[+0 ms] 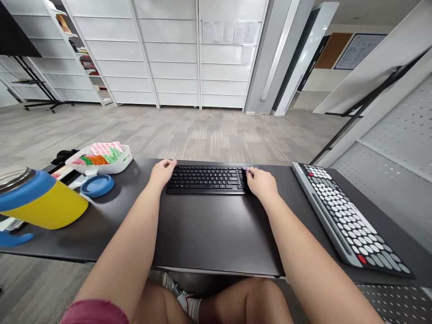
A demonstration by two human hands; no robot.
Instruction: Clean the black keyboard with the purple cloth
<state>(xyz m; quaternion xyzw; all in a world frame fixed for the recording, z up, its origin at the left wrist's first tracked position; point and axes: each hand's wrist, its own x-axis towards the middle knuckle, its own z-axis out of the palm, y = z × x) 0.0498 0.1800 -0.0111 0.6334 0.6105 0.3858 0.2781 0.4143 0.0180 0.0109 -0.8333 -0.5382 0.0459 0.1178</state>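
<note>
A black keyboard (209, 178) lies flat near the far edge of the dark desk (216, 234). At its upper left corner my left hand (162, 172) is closed, thumb and fingers gripping the keyboard's end. My right hand (262, 181) is over the right end, fingers bent and pinched on a small purple-and-white patterned piece, perhaps a cloth (249, 168). Most of that piece is hidden by the fingers, as are some keys on the right.
A grey keyboard with round white keys (351, 216) lies slanted at the right. On the left stand a yellow-and-blue bottle (50, 198), a blue lid (97, 185) and a white basket (125, 162) with colourful items. A perforated panel (401, 130) borders the right side.
</note>
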